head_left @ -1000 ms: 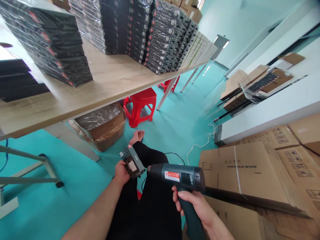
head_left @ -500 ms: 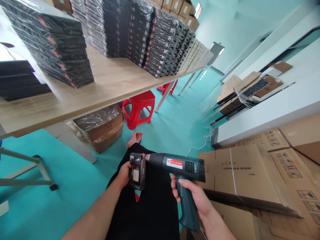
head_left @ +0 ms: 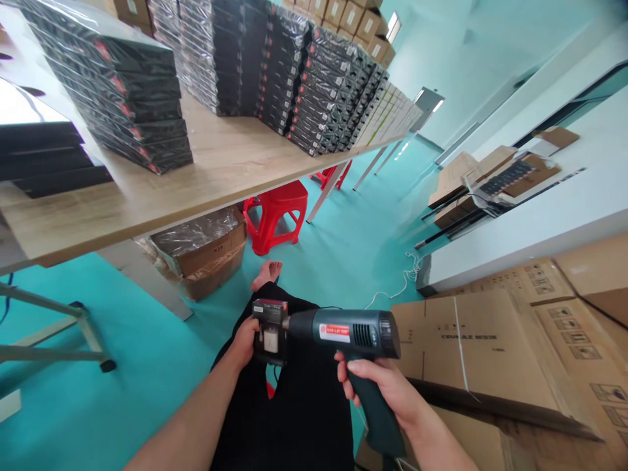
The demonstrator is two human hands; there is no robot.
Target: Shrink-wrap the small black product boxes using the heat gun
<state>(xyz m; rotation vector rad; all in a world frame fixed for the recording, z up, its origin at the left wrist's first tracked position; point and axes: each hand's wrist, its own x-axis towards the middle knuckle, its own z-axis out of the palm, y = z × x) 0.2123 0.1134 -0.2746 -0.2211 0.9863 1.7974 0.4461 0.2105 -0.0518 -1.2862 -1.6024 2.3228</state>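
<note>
My left hand [head_left: 246, 341] grips the left edge of a small black box [head_left: 271, 328] that has a pale panel on its face. It is held upright above my lap. Wrapped round the handle of a dark green heat gun [head_left: 350, 330] is my right hand [head_left: 375, 386], its fingers closed. The heat gun has a red and white label, and its nozzle points left at the right side of the box, very close to it. Whether the nozzle touches the box I cannot tell.
To the left stands a wooden table [head_left: 220, 171] bearing stacks of black film-wrapped boxes [head_left: 324, 91]. Below it are an open carton [head_left: 210, 252] with clear film inside and a red stool [head_left: 282, 209]. Large cardboard cartons [head_left: 481, 347] stand at my right.
The heat gun has shifted slightly down and left, its nozzle now lower along the box's side. The box has turned and tilted a little, showing more of its top.
</note>
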